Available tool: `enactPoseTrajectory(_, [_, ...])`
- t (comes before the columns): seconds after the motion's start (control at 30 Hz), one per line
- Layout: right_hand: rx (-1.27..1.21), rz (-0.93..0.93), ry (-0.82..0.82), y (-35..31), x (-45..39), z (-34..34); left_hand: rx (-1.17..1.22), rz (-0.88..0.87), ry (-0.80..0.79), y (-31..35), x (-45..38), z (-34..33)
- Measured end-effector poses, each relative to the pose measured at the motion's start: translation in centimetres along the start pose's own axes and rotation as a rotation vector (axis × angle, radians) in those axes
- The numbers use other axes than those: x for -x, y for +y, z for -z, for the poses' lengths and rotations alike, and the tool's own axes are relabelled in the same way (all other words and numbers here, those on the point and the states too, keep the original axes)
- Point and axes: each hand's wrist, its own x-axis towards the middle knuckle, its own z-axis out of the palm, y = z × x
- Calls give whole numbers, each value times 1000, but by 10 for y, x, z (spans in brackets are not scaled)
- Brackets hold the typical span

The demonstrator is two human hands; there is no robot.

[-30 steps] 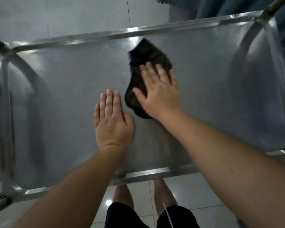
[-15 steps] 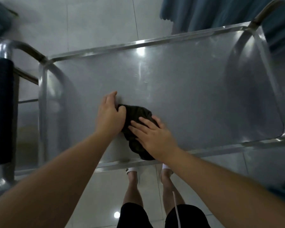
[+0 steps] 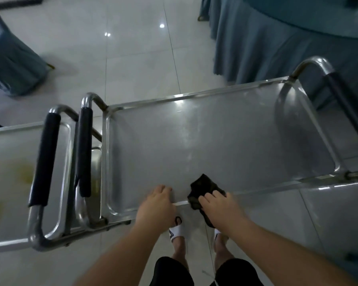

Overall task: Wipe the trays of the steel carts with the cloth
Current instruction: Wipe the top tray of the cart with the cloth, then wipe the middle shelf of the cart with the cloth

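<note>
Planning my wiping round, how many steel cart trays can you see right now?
2. One tray is in the middle, directly ahead; a second tray sits at the left edge, only partly in frame. Lower shelves may be hidden.

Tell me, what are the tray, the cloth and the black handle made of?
Tray: looks like brushed steel, grey with bright glints on its rim.
Cloth: soft dark fabric, crumpled.
Handle: probably a foam or rubber sleeve, matt black over a shiny tube.

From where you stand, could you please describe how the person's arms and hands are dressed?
Both forearms are bare, with no sleeves in view. The left hand and right hand wear no gloves, and no rings, watch or wristbands are visible. No markings show on either arm.
</note>
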Motion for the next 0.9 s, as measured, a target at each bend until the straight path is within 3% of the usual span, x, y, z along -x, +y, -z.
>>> enactPoseTrajectory(0.1, [-15,-73,-114,-14,14,17,-91,-34,-17,-5,19,-2])
enactPoseTrajectory(0.3, [70,-70,-175,-22,35,43,-166,-70,-7,1,53,-1])
enactPoseTrajectory(0.57, [-19,-116,-78,-25,75,83,-147,-5,60,22,117,-25])
enactPoseTrajectory(0.7, [63,-65,-30,-28,118,83,-129,23,45,33,155,-49])
enactPoseTrajectory(0.9, [63,-55,-67,-46,162,72,-121,24,46,30,198,-77])
